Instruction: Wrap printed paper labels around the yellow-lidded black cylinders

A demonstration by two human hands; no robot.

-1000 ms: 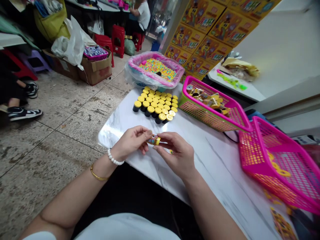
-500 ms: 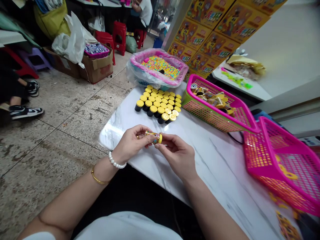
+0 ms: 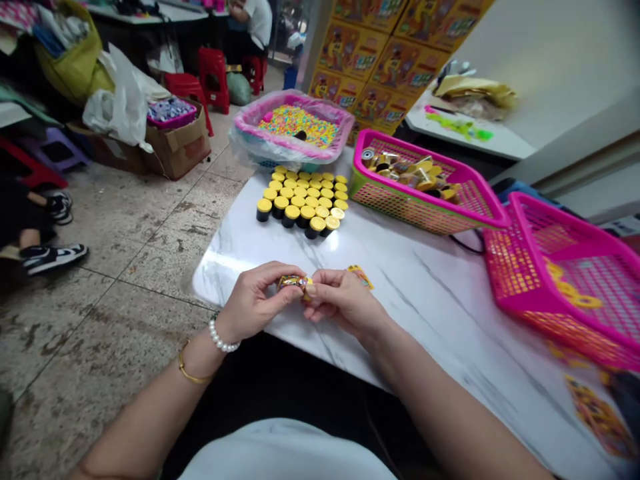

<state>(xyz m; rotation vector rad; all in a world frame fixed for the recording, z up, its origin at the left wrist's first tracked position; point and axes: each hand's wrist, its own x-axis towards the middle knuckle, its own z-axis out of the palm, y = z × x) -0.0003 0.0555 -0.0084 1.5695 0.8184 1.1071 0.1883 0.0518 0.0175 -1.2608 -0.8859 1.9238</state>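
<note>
Above the near edge of the table, my left hand (image 3: 257, 297) is closed around a small, shiny, printed jar (image 3: 290, 283). My right hand (image 3: 345, 300) pinches the jar's right end, where a bit of yellow shows; the fingers cover most of it. Just behind my right hand, a small printed yellow card (image 3: 362, 276) lies on the white marbled table (image 3: 425, 320). Beyond both hands stand several rows of black jars with yellow lids (image 3: 299, 201), close together and upright.
A plastic-lined pink basin (image 3: 245, 130) holds many small colourful pellets behind the jars. To its right, a pink and green basket (image 3: 400, 210) contains more jars. Another pink basket (image 3: 520, 267) with yellow rings stands at right. Printed yellow cartons (image 3: 370, 63) are stacked behind; a person (image 3: 257, 27) sits far off.
The jar has turned in my fingers, and my right hand has rolled over its end. The yellow card now shows behind my right hand. The whole view has shifted a little.
</note>
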